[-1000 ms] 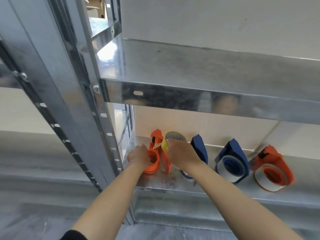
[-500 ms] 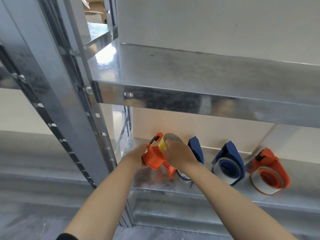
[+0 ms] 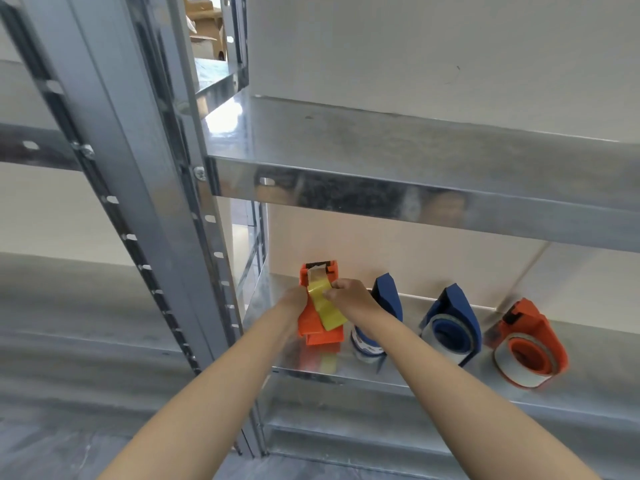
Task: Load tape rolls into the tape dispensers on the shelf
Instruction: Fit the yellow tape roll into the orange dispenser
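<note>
Head view: left hand point(image 3: 293, 302) grips orange plastic tape dispenser point(image 3: 311, 325) from its 9 o'clock; right hand point(image 3: 354, 296), at 3 o'clock, pinches yellow tape strip point(image 3: 330, 314).

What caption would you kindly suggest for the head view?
Left hand holds an orange dispenser while right hand pinches its yellow tape.

The orange dispenser point(image 3: 309, 328) hides the fingers of the left hand point(image 3: 293, 302).

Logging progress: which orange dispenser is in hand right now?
The leftmost orange dispenser, with yellow tape: left hand grips it, right hand pinches the tape. The far-right orange dispenser sits untouched.
</note>
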